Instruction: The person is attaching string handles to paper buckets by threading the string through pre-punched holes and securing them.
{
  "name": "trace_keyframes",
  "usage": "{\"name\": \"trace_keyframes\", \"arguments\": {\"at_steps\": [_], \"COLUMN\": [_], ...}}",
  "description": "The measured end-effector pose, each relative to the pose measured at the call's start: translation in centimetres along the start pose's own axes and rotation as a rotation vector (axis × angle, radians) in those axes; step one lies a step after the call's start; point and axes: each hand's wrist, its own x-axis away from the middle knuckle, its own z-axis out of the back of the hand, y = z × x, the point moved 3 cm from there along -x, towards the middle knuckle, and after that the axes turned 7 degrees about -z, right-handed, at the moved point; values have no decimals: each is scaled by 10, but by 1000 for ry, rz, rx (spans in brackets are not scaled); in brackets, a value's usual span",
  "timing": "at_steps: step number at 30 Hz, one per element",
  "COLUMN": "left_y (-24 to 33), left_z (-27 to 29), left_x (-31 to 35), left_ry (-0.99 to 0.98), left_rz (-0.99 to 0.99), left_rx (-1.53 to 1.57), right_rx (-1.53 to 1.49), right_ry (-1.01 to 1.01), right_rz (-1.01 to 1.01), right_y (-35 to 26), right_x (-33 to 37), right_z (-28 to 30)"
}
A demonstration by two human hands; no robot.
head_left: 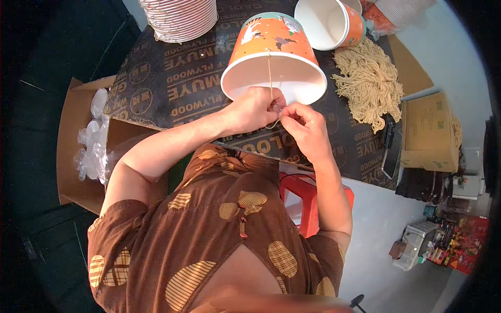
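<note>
An orange paper bucket (276, 41) with printed figures and a green band lies tipped on the table, its white open mouth facing me. A thin beige cord (270, 70) comes out of its side, crosses the rim and runs down to my hands. My left hand (258, 107) is closed, pinching the cord in front of the bucket's mouth. Close against it, my right hand (308, 128) also has its fingertips pinched on the cord, with a small loop hanging below. The fingers partly hide where the cord's ends meet.
On the dark printed plywood table (151, 83) stand a tall stack of buckets (180, 18), more paper buckets (323, 23) and a heap of beige cords (370, 83). A phone-like device (391, 151) lies at the right edge. An open carton (70, 146) holds clear plastic pieces; a red stool (308, 208) is below.
</note>
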Motion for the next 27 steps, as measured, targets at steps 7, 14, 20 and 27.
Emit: {"name": "trace_keyframes", "arguments": {"at_steps": [7,14,20,27], "left_y": [1,-8,-11,-3], "left_z": [4,4,2,6], "left_x": [-2,0,4,2], "left_ry": [16,17,35,112], "left_rz": [166,130,168,223], "left_rx": [227,285,283,372], "right_rx": [142,374,500,454], "right_ry": [203,251,353,343], "right_rz": [64,300,435,415], "right_y": [-8,-10,-8,-4], "right_x": [5,1,0,3], "right_z": [-4,-13,-16,-18]}}
